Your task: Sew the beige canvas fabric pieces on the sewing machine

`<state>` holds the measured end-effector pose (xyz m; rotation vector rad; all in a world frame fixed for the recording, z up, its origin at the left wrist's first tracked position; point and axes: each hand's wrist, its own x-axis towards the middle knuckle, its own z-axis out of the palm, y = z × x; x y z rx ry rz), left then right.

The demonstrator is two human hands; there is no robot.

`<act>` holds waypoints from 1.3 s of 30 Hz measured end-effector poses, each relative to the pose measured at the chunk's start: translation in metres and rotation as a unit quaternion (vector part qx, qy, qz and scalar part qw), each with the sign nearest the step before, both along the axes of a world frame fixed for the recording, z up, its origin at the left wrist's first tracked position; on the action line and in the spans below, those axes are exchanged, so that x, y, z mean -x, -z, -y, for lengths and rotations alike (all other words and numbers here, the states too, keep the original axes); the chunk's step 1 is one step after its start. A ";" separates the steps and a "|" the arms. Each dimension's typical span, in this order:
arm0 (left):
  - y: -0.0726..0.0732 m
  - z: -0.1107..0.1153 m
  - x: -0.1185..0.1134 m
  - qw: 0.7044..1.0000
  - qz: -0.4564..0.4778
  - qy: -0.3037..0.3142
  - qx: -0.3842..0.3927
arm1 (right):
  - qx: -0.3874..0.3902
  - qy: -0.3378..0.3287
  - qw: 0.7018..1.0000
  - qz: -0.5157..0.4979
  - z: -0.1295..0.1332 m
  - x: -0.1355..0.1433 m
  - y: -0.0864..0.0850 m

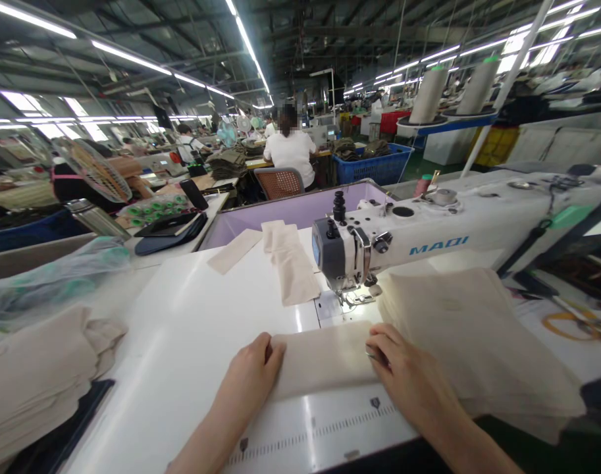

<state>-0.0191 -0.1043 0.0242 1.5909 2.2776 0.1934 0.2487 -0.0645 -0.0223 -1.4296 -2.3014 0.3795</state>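
Observation:
A beige fabric piece [324, 359] lies stretched across the white machine table in front of the sewing machine [409, 230]. My left hand [253, 368] is closed on its left end, thumb along the edge. At the right end, my right hand [399, 362] pinches the cloth, with a small shiny metal bit showing at the fingers. Just beyond the cloth's far edge is the presser foot [358, 299], apart from it. To the right of my right hand lies a stack of beige fabric panels [458, 329].
Loose beige strips [290, 263] lie left of the machine head. More beige pieces [38, 368] are piled at far left. A lilac bin [245, 220] stands behind the table. Orange-handled scissors [571, 322] lie at right. A seated co-worker [290, 155] is ahead.

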 end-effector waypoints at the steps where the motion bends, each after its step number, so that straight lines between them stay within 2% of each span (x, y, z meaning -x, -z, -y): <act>1: 0.000 0.000 0.000 1.000 -0.007 0.007 -0.001 | 0.006 0.000 1.000 0.002 0.000 0.000 -0.001; 6: -0.001 0.001 -0.005 0.995 -0.087 0.031 0.042 | 0.028 -0.007 1.000 0.012 -0.001 0.001 -0.004; 8: -0.003 0.002 -0.008 0.986 -0.157 0.045 0.023 | 0.040 -0.021 0.998 0.032 -0.004 -0.001 -0.007; 9: -0.004 0.003 -0.009 0.979 -0.192 0.073 -0.006 | 0.046 -0.032 0.997 0.044 -0.005 -0.001 -0.009; 11: -0.005 0.004 -0.012 0.957 -0.225 0.174 -0.053 | 0.054 -0.060 0.995 0.065 -0.009 -0.003 -0.013; 13: -0.004 0.003 -0.014 0.938 -0.208 0.275 -0.041 | 0.053 -0.081 0.992 0.077 -0.012 -0.004 -0.016; 14: -0.003 0.002 -0.015 0.935 -0.192 0.298 -0.023 | 0.051 -0.086 0.992 0.080 -0.013 -0.005 -0.017; 16: 0.000 -0.004 -0.016 0.941 -0.170 0.291 -0.010 | 0.042 -0.085 0.992 0.082 -0.015 -0.004 -0.019; 18: 0.004 -0.014 -0.016 0.951 -0.159 0.265 -0.030 | 0.035 -0.078 0.993 0.080 -0.016 -0.002 -0.019; 23: 0.009 -0.053 -0.015 0.955 -0.117 0.266 -0.060 | 0.037 -0.057 0.995 0.078 -0.012 0.006 -0.021; 28: 0.014 -0.091 -0.019 0.955 -0.098 0.272 -0.067 | 0.059 -0.067 0.993 0.073 -0.002 0.019 -0.023; 34: 0.018 -0.125 -0.019 0.933 -0.036 0.340 -0.112 | 0.068 -0.053 0.995 0.052 -0.002 0.030 -0.017; 39: 0.019 -0.137 -0.017 0.923 -0.021 0.363 -0.127 | 0.064 -0.062 0.996 0.017 -0.006 0.025 -0.017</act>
